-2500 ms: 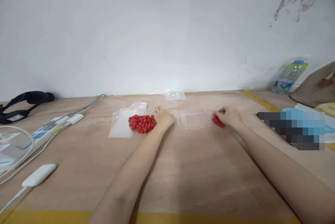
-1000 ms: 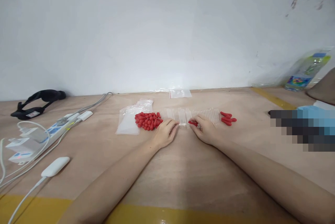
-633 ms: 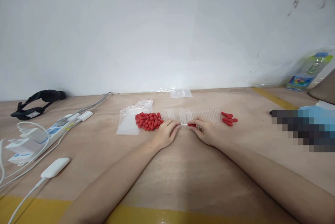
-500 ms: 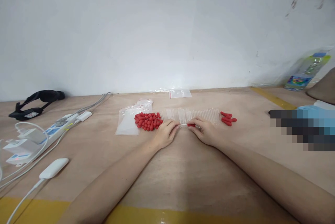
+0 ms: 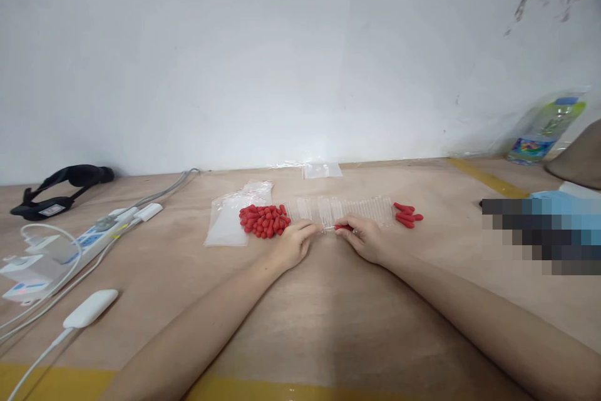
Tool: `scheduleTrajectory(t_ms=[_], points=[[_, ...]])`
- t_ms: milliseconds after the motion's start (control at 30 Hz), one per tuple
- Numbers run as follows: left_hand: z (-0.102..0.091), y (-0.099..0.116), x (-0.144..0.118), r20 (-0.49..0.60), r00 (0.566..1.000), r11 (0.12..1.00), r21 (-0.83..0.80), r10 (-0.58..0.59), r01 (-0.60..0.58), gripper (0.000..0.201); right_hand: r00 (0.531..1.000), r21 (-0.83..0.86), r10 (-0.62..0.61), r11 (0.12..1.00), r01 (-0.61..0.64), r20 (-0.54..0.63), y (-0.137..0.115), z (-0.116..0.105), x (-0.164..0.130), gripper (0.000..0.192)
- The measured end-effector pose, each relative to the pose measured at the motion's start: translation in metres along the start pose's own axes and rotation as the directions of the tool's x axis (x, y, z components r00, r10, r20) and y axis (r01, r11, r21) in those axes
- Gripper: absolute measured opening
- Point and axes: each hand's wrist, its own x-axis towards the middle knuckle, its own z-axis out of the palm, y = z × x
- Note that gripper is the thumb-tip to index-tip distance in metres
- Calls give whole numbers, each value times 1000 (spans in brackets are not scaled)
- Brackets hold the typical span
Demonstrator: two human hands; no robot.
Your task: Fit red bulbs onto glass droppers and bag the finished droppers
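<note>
My right hand (image 5: 364,239) pinches a red rubber bulb (image 5: 344,227), mostly covered by the fingers. From the bulb a thin clear glass dropper tube (image 5: 328,228) points left. My left hand (image 5: 297,246) is closed at the tube's other end, its fingertips pressed together there. Just behind both hands lies a row of clear glass tubes (image 5: 369,208), side by side. A heap of red rubber bulbs (image 5: 265,221) sits left of the row. Several more red bulbs (image 5: 407,216) lie to its right, beyond my right hand.
Clear zip bags (image 5: 226,223) lie left of the heap, another small bag (image 5: 322,170) by the wall. At left are a power strip (image 5: 89,241) with cables, a white charging case (image 5: 91,308) and a black strap (image 5: 61,191). A bottle (image 5: 539,132) and part of a person are at right.
The camera view has shifted slightly. Both hands stay in nearly the same place over the tube and bulb, with only small finger movement.
</note>
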Motion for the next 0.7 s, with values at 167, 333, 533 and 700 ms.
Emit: scheduleTrajectory(t_ms=[167,333,533,700], points=[[-1,-2,0,32,999,999,17,38,-38,38,999,10,-47,999,47,8,-3,-2,-2,15],[-1,-2,-1,75,994,992,86,83,-90,39,995,-18,-87,996,88,42,-4,-2,-5,16],[-1,-1,-2,120,988,980,163,99,-118,37,990,-62,-122,990,126,66,0,0,-6,17],[2,1,-1,114,988,973,195,105,-126,36,985,-110,-154,981,161,72,3,2,-7,18]])
